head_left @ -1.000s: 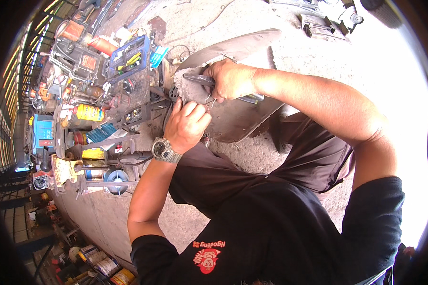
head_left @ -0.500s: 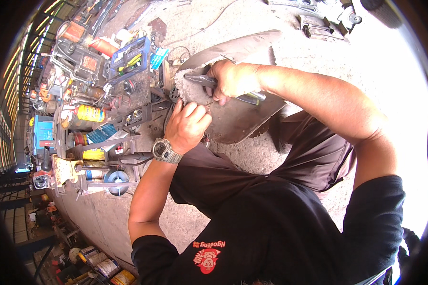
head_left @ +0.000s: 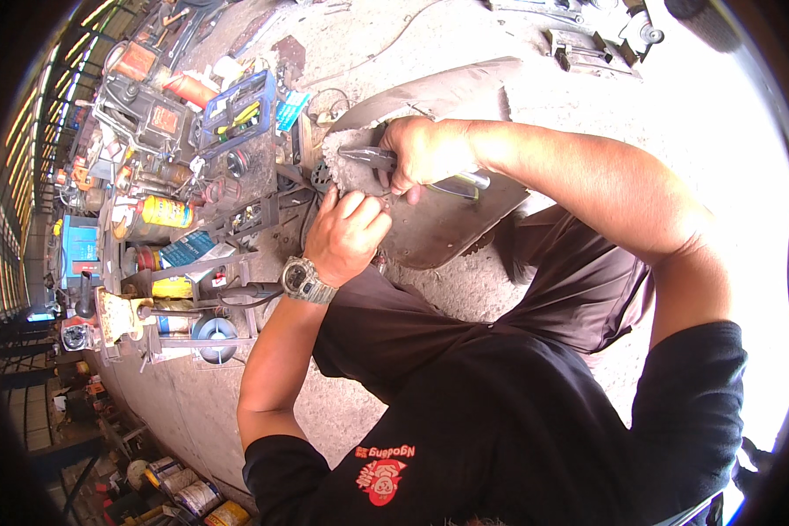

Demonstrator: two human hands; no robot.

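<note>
A long brown-grey padded piece that looks like a motorcycle seat (head_left: 438,230) lies across the front of my knees, its underside rim and fuzzy grey lining (head_left: 349,143) facing up. My right hand (head_left: 425,156) is wrapped round a pair of pliers (head_left: 368,157), the dark jaws pointing left over the lining and the handle ends poking out on the right. At the near left edge of the seat, my left hand (head_left: 349,230) is closed with its fingers curled on the rim, pinching the cover there. The fingertips of both hands are partly hidden. A watch (head_left: 305,279) is on my left wrist.
To the left stands a cluttered workbench (head_left: 252,180) with a blue tool tray (head_left: 237,114), a yellow can (head_left: 167,210) and a dark machine (head_left: 145,112). Metal parts (head_left: 592,53) lie on the floor at the far right. Paint cans (head_left: 197,495) stand at lower left.
My right hand has turned the pliers slightly, with the jaws a little lower and the handles shifted. The seat has shifted very slightly. My left hand stays at the rim.
</note>
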